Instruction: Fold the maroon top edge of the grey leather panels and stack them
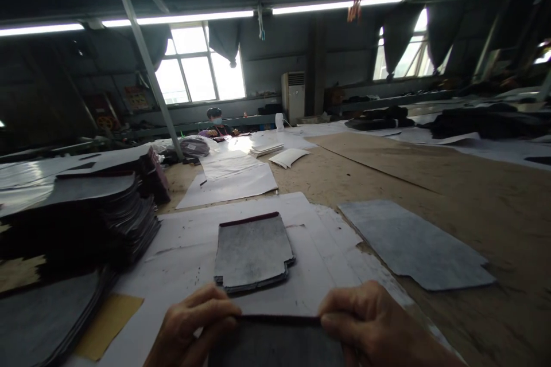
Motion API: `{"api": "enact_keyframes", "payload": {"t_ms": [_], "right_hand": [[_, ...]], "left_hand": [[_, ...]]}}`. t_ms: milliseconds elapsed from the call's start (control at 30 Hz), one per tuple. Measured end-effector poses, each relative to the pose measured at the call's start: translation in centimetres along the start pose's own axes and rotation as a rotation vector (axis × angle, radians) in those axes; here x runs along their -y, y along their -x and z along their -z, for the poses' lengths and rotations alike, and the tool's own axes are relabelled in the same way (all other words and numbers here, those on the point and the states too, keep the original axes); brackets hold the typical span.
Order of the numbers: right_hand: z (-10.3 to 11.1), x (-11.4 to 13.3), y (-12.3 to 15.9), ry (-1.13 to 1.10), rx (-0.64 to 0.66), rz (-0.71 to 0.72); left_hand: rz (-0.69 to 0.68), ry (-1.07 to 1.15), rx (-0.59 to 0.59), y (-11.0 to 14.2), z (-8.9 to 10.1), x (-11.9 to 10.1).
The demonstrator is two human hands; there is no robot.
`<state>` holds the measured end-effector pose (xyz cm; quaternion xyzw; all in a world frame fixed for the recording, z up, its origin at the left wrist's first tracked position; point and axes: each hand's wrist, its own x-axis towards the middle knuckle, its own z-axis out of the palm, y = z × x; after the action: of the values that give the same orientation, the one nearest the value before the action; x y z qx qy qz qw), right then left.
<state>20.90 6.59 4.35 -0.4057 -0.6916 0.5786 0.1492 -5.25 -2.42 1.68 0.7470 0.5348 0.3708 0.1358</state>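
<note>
Both my hands pinch the top edge of a dark grey cut piece (275,344) at the bottom of the view. My left hand (193,327) grips its left corner, my right hand (370,327) its right corner, fingers closed. Just beyond them a small stack of similar grey cut pieces (253,252) lies on white paper (189,252). A larger grey sheet (413,243) lies flat to the right on the brown table (473,195).
A tall pile of dark cut pieces (99,212) stands at the left, more sheets (43,315) below it. White paper patterns (232,178) lie farther back. A person (215,121) sits at the far end by the windows. Dark fabric heaps (486,120) lie far right.
</note>
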Motion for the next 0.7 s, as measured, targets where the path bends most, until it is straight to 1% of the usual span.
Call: {"api": "enact_keyframes", "payload": {"t_ms": [100, 167, 200, 300, 367, 400, 467, 567, 633, 700], "right_hand": [[0.5, 1.1, -0.1, 0.194, -0.125, 0.187], [1.3, 2.3, -0.6, 0.241, -0.175, 0.279], [1.8, 3.0, -1.1, 0.234, -0.184, 0.298], [3.0, 5.3, -3.7, 0.209, -0.189, 0.256], [3.4, 6.4, -6.3, 0.244, -0.214, 0.209], [3.4, 6.8, -7.8, 0.269, -0.236, 0.194], [3.2, 6.8, -10.6, 0.325, -0.294, 0.185], [2.6, 5.9, -14.0, 0.445, -0.384, 0.187], [2.4, 5.1, -15.3, 0.538, -0.429, 0.203], [2.3, 4.6, -15.9, 0.618, -0.463, 0.226]], "left_hand": [[0.191, 0.079, -0.024, -0.2, 0.3, -0.1], [0.295, 0.128, -0.072, -1.0, 1.2, -0.6], [0.337, 0.147, -0.099, -1.7, 2.0, -0.9], [0.422, 0.169, -0.169, -4.7, 4.7, -1.2], [0.457, 0.146, -0.181, -7.1, 6.0, -0.4], [0.468, 0.12, -0.189, -8.2, 6.2, 0.4], [0.478, 0.064, -0.215, -9.9, 5.8, 2.4], [0.472, -0.01, -0.288, -11.2, 4.0, 5.6], [0.468, -0.052, -0.342, -11.3, 2.8, 6.9], [0.462, -0.088, -0.379, -11.1, 2.1, 7.6]]}}
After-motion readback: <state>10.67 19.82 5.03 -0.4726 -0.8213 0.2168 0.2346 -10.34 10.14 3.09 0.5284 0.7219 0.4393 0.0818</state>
